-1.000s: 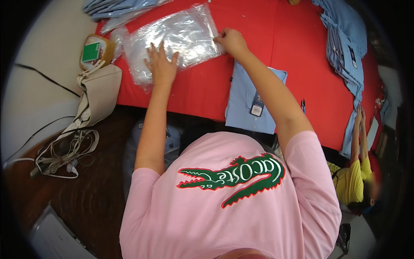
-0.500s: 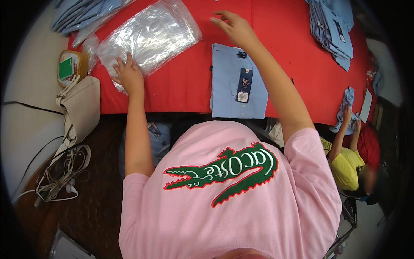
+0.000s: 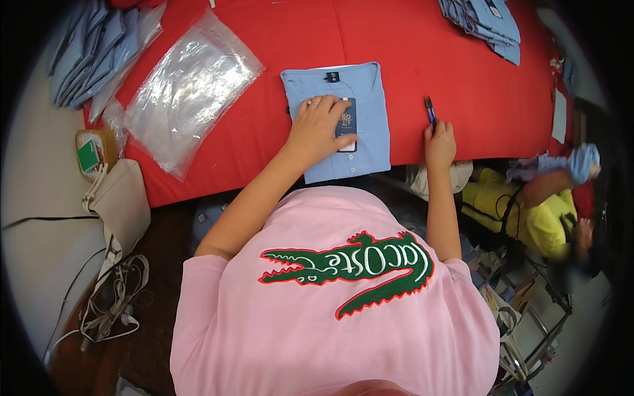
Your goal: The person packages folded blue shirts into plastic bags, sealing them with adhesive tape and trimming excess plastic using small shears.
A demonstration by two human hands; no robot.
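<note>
A folded light blue shirt (image 3: 373, 125) lies in front of me, with a dark hang tag (image 3: 348, 109) on its front and a dark label at its neck. My left hand (image 3: 318, 129) rests on the shirt and partly covers the tag, thumb apart from the fingers. To the right of the shirt, my right hand (image 3: 440, 142) is closed at the near end of a slim dark, pen-like tool (image 3: 430, 111). Its exact kind is too small to tell.
Clear plastic bags (image 3: 191, 92) lie on the red tablecloth (image 3: 396, 39) at left. Stacked blue shirts (image 3: 99, 53) sit far left, others (image 3: 485, 26) far right. A yellow container (image 3: 96, 152) and beige bag (image 3: 122, 198) are by the left edge. A person in yellow (image 3: 541, 221) is at right.
My left hand has moved from the plastic bags onto the shirt and tag. My right hand has come down from the far table to the dark tool and closed on it.
</note>
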